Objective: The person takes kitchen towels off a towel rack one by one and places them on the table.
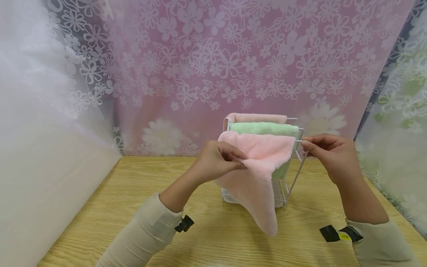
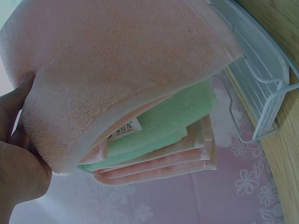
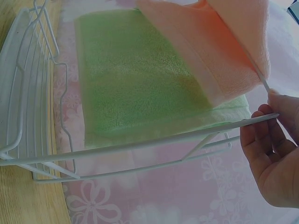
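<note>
A pink towel hangs over the front bar of a white wire rack, its lower corner drooping toward the table. My left hand pinches the towel's near layer between thumb and fingers. At the bar's right end, my right hand grips the rack's white wire with thumb and fingertips, as the right wrist view also shows. Behind hangs a green towel, and at the back another pink towel. A white label shows between the layers in the left wrist view.
The rack has a wire basket base standing on the wood-grain table. A flowered pink curtain hangs behind the table, with pale sheeting along the left side. Black straps circle both sleeves.
</note>
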`<state>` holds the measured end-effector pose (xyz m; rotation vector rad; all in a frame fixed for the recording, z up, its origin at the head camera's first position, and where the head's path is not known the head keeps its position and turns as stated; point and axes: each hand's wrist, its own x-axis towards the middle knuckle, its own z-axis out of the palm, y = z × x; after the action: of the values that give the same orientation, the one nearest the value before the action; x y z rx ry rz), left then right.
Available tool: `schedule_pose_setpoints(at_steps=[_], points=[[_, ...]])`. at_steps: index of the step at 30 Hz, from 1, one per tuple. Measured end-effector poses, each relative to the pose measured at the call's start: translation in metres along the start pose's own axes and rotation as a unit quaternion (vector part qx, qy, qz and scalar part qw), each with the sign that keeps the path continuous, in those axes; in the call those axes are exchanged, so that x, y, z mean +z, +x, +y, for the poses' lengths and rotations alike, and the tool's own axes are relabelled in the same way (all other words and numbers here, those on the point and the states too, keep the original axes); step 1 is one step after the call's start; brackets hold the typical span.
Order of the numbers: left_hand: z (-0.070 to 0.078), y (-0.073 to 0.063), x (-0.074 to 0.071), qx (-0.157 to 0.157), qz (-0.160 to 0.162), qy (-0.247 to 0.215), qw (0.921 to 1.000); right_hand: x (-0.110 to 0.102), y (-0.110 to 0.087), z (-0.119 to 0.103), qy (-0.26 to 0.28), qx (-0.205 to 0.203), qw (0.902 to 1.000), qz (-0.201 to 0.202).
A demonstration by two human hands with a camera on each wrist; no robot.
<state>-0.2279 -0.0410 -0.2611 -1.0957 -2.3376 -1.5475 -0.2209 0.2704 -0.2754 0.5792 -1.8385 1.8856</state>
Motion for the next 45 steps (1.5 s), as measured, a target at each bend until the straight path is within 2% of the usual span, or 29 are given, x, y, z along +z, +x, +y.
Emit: schedule_pose_setpoints(at_steps=[25,33,39,45], points=[[-0.011,-0.006,0.004,-0.009,0.002,-0.015,0.9999,-0.001,-0.001,0.003,0.005,-0.006,1.0,-0.002],[-0.014,-0.01,0.002,-0.01,-0.009,-0.019,0.9997,0.0,-0.001,0.003,0.004,0.002,1.0,0.009],[-0.015,-0.012,0.002,-0.009,-0.002,-0.017,0.9998,-0.001,-0.001,0.004,0.027,-0.005,0.9996,-0.006],[-0.018,-0.014,0.002,-0.011,0.001,-0.018,0.9998,0.0,0.0,0.004,0.018,-0.003,0.9998,0.01]])
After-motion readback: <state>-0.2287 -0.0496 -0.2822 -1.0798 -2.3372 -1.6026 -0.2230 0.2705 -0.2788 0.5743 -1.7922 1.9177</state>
